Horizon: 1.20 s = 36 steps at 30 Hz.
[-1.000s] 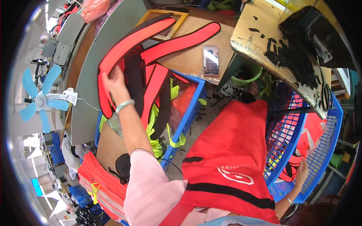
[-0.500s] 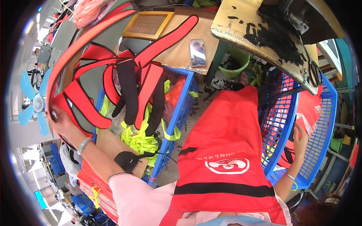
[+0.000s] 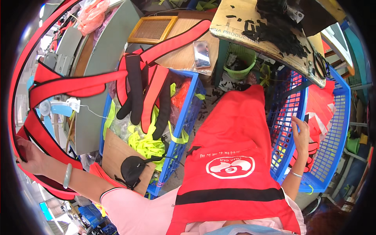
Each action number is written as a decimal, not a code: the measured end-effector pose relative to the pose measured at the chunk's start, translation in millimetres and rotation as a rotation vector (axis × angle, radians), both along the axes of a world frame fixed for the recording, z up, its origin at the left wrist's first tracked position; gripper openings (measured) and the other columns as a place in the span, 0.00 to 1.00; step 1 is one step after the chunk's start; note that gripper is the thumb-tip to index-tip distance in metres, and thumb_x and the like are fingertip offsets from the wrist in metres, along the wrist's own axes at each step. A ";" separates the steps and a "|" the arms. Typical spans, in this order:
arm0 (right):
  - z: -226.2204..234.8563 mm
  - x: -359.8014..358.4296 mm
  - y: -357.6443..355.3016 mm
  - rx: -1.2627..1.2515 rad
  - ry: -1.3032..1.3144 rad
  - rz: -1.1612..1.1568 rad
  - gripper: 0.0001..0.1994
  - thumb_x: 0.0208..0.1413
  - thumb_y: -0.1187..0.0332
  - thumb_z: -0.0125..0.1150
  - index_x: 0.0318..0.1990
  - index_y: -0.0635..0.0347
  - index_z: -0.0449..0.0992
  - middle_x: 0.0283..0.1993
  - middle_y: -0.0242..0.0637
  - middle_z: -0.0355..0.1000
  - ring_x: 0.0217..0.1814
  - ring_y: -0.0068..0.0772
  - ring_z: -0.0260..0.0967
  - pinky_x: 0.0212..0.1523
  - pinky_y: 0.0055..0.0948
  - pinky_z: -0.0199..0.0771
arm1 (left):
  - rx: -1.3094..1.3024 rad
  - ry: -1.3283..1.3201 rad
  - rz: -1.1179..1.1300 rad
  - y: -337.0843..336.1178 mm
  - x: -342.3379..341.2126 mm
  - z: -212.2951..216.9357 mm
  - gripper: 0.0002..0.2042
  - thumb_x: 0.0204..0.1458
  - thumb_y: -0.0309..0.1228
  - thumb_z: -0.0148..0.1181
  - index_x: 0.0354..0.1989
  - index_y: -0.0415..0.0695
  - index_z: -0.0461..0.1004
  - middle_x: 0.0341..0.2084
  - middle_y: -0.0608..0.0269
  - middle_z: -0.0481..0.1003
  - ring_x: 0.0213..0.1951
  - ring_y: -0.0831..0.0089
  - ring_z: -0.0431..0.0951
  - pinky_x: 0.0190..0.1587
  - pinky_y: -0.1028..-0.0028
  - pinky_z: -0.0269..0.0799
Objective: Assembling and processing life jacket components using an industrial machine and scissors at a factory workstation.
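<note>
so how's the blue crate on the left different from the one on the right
The left blue crate is crammed with neon-yellow straps and clear bags, with red and black pieces draped over its rim; the right blue crate holds flat red and white fabric pieces. The right hand reaches into the right crate; no hand touches the left one. Both are blue lattice plastic.

Red vest (image 3: pixel 78 84) now farther left

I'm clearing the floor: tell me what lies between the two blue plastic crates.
Head view: between the left blue plastic crate and right blue plastic crate lies the red fabric apron.
</note>
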State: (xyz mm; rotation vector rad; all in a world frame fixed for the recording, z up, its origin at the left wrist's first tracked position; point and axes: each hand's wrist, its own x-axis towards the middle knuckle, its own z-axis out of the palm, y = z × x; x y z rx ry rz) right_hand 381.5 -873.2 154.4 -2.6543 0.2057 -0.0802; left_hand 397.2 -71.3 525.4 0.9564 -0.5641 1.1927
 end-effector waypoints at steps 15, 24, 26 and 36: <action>127.1 13.3 146.6 0.288 -0.558 0.689 0.23 0.50 0.54 0.68 0.49 0.58 0.77 0.51 0.45 0.72 0.54 0.52 0.68 0.56 0.49 0.67 | -0.043 1.017 -0.508 -347.9 -28.9 -252.7 0.14 0.61 0.42 0.53 0.47 0.46 0.63 0.45 0.56 0.72 0.50 0.63 0.74 0.54 0.62 0.71; 53.1 42.5 186.1 0.588 0.181 0.766 0.34 0.55 0.44 0.59 0.55 0.67 0.69 0.51 0.55 0.72 0.51 0.54 0.71 0.53 0.41 0.71 | 0.127 1.200 -0.677 -397.9 -59.0 -359.2 0.25 0.60 0.48 0.54 0.56 0.42 0.61 0.52 0.57 0.66 0.54 0.67 0.69 0.58 0.66 0.65; 52.2 41.7 186.6 0.629 0.301 0.686 0.31 0.52 0.45 0.63 0.48 0.68 0.72 0.49 0.54 0.72 0.50 0.51 0.72 0.49 0.41 0.72 | 0.440 1.186 -0.535 -397.2 -63.8 -359.0 0.30 0.58 0.50 0.57 0.60 0.38 0.62 0.50 0.57 0.67 0.53 0.68 0.68 0.57 0.70 0.64; 63.0 59.9 183.3 0.876 0.290 0.565 0.19 0.52 0.57 0.68 0.39 0.67 0.75 0.32 0.45 0.76 0.32 0.37 0.76 0.34 0.33 0.72 | 1.061 1.056 -0.166 -377.7 -26.7 -310.8 0.23 0.41 0.24 0.66 0.50 0.50 0.77 0.50 0.58 0.69 0.54 0.58 0.69 0.56 0.62 0.65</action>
